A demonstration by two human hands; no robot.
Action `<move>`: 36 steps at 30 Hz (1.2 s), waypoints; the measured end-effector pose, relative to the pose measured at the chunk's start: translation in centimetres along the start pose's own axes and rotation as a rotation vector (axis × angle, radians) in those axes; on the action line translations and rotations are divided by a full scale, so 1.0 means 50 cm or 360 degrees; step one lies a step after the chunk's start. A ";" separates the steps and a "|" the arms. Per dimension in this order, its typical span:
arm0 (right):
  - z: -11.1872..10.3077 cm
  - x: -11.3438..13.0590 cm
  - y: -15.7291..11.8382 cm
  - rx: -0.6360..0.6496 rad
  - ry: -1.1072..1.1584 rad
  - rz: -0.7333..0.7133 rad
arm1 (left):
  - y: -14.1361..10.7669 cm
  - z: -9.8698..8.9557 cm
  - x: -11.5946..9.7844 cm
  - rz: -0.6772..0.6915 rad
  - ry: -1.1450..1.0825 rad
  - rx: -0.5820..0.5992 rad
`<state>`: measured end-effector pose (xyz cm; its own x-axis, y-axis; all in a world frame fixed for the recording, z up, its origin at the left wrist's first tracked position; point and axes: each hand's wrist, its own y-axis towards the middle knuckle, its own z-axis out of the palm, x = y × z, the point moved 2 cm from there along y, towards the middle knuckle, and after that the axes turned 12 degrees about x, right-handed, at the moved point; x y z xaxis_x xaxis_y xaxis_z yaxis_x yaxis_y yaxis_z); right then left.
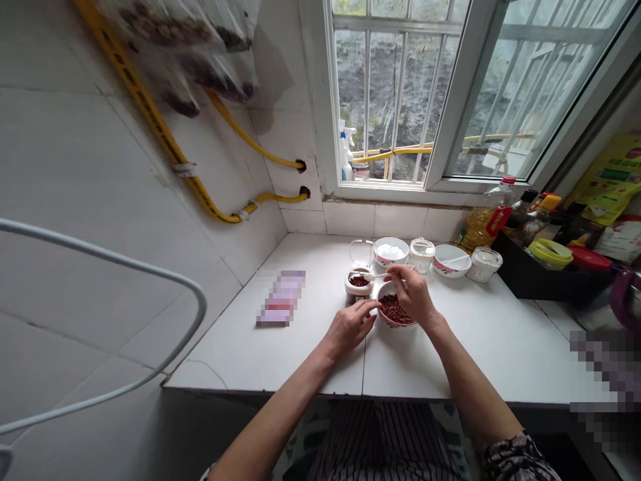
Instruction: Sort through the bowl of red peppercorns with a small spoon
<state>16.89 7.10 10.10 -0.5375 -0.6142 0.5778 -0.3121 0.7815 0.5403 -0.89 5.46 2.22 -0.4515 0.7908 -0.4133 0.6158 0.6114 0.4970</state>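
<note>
My right hand (411, 291) is closed on the handle of a small white spoon (373, 276), whose tip lies over the mouth of an open jar (359, 286) holding dark red grains. Just right of the jar stands a bowl with a pink floral rim (399, 325), partly filled with reddish-brown grains (394, 310). The fingers of my left hand (351, 327) are apart, their tips at the near left edge of this bowl and close below the jar. The right hand hangs above the bowl and hides part of its far side.
Behind stand a bowl of white powder (390, 252), a lidded jar (421, 254), another bowl (451, 261) and a second jar (484, 264). An oil bottle (483, 220) and a black condiment box (531, 274) are at right. A blurred purple packet (282, 298) lies left.
</note>
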 end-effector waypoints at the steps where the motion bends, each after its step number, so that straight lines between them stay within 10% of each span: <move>1: -0.013 -0.010 -0.004 -0.0070 0.0057 0.0096 | 0.000 -0.001 -0.001 0.0001 -0.0008 0.0005; 7: -0.073 -0.067 -0.018 -0.0089 -0.0257 0.0375 | 0.000 -0.005 -0.004 0.0000 -0.0042 0.0020; 13: -0.035 -0.064 -0.017 0.0181 -0.0847 0.0242 | -0.001 -0.002 -0.001 -0.0014 -0.0053 0.0015; 36: -0.017 -0.058 -0.013 0.0268 0.0091 0.0503 | 0.000 -0.002 -0.001 0.0048 -0.0029 -0.0010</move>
<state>19.31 8.27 8.58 -0.5848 -0.3409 0.7360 -0.2649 0.9379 0.2239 -0.96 5.42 2.32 -0.4211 0.8081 -0.4119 0.6248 0.5876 0.5141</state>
